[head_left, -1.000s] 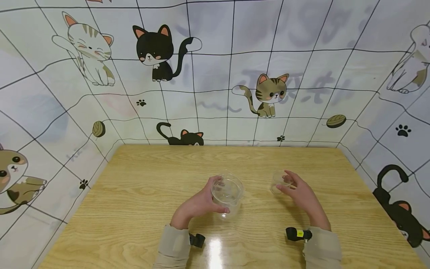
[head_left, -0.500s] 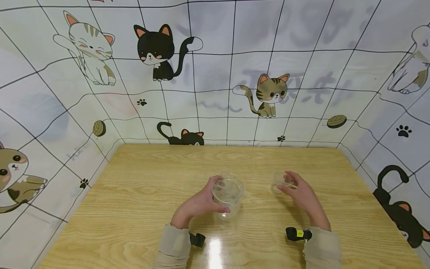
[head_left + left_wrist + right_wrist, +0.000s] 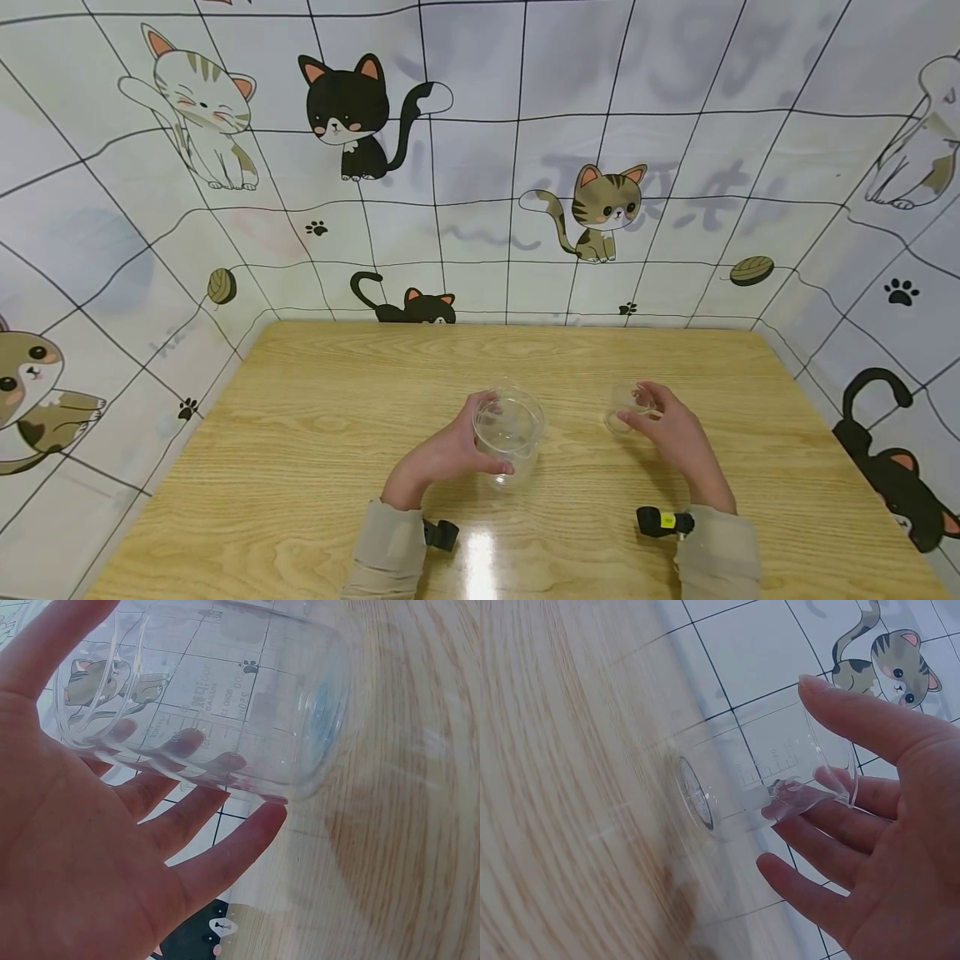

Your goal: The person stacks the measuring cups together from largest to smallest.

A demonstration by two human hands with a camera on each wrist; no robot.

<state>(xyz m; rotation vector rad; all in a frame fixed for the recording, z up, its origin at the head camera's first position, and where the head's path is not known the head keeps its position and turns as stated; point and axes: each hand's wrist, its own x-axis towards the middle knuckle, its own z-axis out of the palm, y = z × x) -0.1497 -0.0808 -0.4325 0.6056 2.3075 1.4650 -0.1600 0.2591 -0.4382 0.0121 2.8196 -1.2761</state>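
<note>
A large clear beaker (image 3: 508, 425) with printed measuring marks stands upright near the middle of the wooden table. My left hand (image 3: 450, 450) grips its near left side, thumb in front and fingers around the wall, as the left wrist view also shows for the beaker (image 3: 232, 697). To the right is a smaller clear beaker (image 3: 619, 410), faint against the wood. My right hand (image 3: 667, 425) holds it between thumb and fingers. Graduation lines and a pouring lip show on the small beaker (image 3: 742, 761) in the right wrist view. Both look see-through, with no contents visible.
The wooden table (image 3: 337, 375) meets a cat-patterned sheet (image 3: 480, 167) at its back and sides. Black wrist cameras sit at both cuffs, the left camera (image 3: 441, 535) and the right camera (image 3: 651, 522). A bright light reflection lies on the near tabletop.
</note>
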